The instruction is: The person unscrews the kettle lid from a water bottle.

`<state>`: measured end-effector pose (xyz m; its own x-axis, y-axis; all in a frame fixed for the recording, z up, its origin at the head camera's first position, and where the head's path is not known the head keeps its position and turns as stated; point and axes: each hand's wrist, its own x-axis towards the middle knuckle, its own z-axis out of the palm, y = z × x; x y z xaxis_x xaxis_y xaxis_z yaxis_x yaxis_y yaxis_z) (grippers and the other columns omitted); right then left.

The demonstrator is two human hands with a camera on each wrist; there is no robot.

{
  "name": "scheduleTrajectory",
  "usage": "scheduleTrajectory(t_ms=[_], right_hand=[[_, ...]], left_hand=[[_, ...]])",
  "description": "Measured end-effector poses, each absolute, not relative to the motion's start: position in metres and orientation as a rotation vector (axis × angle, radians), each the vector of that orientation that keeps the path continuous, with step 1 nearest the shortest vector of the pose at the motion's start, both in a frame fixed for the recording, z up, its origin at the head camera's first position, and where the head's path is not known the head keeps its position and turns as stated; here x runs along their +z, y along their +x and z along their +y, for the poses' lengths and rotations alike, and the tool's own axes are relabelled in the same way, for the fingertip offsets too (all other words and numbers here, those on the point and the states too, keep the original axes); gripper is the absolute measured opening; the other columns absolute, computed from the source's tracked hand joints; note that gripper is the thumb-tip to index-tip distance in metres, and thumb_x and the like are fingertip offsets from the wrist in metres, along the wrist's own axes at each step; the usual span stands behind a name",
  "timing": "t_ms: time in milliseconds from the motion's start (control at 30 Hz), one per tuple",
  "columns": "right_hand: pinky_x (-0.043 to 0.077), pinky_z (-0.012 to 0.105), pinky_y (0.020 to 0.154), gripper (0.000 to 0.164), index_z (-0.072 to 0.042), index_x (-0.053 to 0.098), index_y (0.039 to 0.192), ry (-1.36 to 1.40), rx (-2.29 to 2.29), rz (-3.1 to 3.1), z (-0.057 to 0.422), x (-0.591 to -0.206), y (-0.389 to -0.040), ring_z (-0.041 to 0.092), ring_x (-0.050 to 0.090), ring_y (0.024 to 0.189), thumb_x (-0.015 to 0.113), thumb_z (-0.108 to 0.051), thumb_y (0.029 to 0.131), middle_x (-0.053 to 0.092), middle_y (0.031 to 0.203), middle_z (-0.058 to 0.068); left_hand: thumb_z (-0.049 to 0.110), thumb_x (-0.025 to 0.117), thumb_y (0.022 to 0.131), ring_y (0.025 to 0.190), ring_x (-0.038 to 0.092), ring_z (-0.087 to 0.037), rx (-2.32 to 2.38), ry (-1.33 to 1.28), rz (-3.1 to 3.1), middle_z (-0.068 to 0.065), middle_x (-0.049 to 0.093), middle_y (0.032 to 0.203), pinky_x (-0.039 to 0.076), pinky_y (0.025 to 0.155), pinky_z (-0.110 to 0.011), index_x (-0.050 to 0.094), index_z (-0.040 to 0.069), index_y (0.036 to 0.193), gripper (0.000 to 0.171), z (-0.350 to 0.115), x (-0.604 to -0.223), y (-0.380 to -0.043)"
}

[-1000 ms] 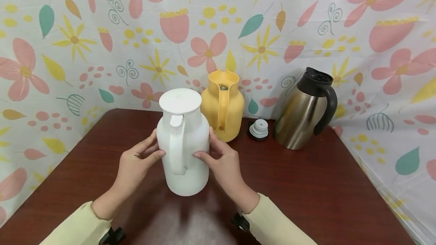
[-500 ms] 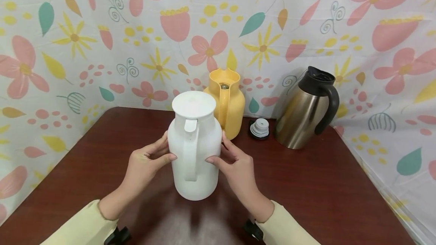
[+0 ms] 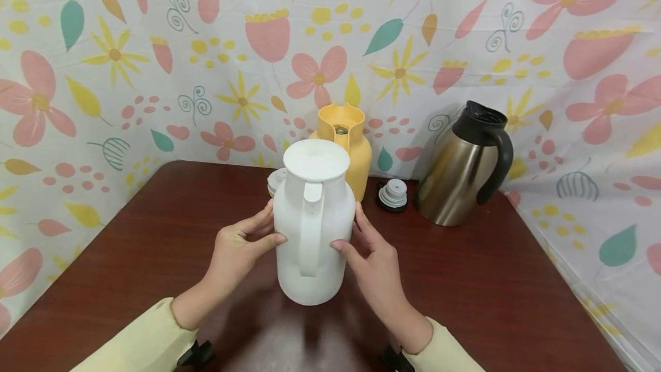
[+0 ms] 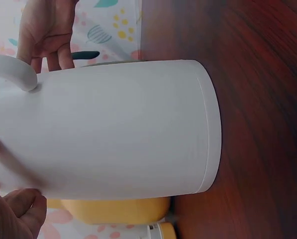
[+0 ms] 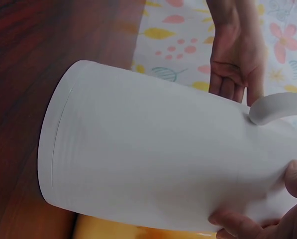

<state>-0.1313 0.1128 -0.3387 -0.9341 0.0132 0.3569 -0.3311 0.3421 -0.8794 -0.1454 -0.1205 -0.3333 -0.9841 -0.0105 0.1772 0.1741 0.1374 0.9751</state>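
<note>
A white vacuum jug [image 3: 313, 223] with a flat round lid [image 3: 317, 159] stands upright between both hands in the head view, its handle towards me. My left hand [image 3: 237, 251] holds its left side, thumb in front and fingers going round behind. Across from it, my right hand [image 3: 374, 263] grips the right side in the same manner. The jug's smooth body [image 4: 123, 129] fills the left wrist view, with its base close to the table. Whether the base touches the wood I cannot tell. Most of the fingertips are hidden behind the jug.
Directly behind the jug is a yellow vacuum jug [image 3: 358, 159] without a lid, partly covered. A white stopper [image 3: 276, 179] lies to its left, a grey-white stopper [image 3: 395, 193] on a black base to its right. A steel jug [image 3: 454, 177] stands at the back right, by the flowered curtain [image 3: 439, 16].
Both hands have shifted the white jug to the right, so it now covers more of the yellow jug. The white stopper on the left has come into view.
</note>
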Motion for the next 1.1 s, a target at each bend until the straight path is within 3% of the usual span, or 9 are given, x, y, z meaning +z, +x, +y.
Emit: scheduleTrajectory(t_ms=[400,633,900,1033,1100], right_hand=[[0.054,0.050,0.101,0.076,-0.009,0.038,0.157,0.299,1.611,-2.298,0.129,-0.339,-0.128,0.034,0.056,0.138,0.076,-0.010,0.091,0.043,0.161,0.010],[0.054,0.050,0.101,0.076,-0.009,0.038,0.158,0.289,1.596,-2.296,0.134,-0.339,-0.126,0.034,0.057,0.137,0.075,-0.009,0.091,0.043,0.161,0.010],[0.056,0.049,0.097,0.075,-0.007,0.040,0.156,0.351,1.442,-2.327,0.143,-0.340,-0.127,0.034,0.063,0.130,0.077,-0.010,0.091,0.050,0.156,0.014],[0.056,0.047,0.099,0.071,-0.012,0.042,0.157,0.358,1.390,-2.400,0.152,-0.337,-0.125,0.031,0.066,0.128,0.075,-0.014,0.094,0.055,0.153,0.014],[0.057,0.037,0.099,0.065,-0.013,0.046,0.155,0.347,1.396,-2.386,0.154,-0.335,-0.123,0.022,0.065,0.129,0.072,-0.013,0.095,0.056,0.152,0.011]], left_hand=[[0.008,0.085,0.082,0.109,0.068,0.007,-1.961,-0.176,-2.259,-0.007,0.066,0.137,0.059,0.091,-0.024,0.060,0.017,0.141,0.064,-0.103,-0.338,-0.151],[0.010,0.085,0.083,0.115,0.070,-0.004,-1.917,-0.213,-2.264,-0.008,0.067,0.135,0.059,0.091,-0.025,0.061,0.017,0.140,0.063,-0.095,-0.337,-0.150],[0.013,0.088,0.078,0.107,0.076,-0.021,-1.629,-0.393,-2.292,-0.011,0.076,0.122,0.061,0.083,-0.028,0.062,0.015,0.142,0.069,-0.098,-0.340,-0.153],[0.016,0.089,0.079,0.118,0.072,-0.026,-1.523,-0.486,-2.364,-0.008,0.069,0.137,0.058,0.095,-0.044,0.054,0.018,0.150,0.079,-0.103,-0.337,-0.158],[0.018,0.088,0.081,0.127,0.067,-0.028,-1.492,-0.546,-2.422,-0.007,0.058,0.151,0.053,0.102,-0.052,0.046,0.018,0.156,0.086,-0.107,-0.336,-0.162]])
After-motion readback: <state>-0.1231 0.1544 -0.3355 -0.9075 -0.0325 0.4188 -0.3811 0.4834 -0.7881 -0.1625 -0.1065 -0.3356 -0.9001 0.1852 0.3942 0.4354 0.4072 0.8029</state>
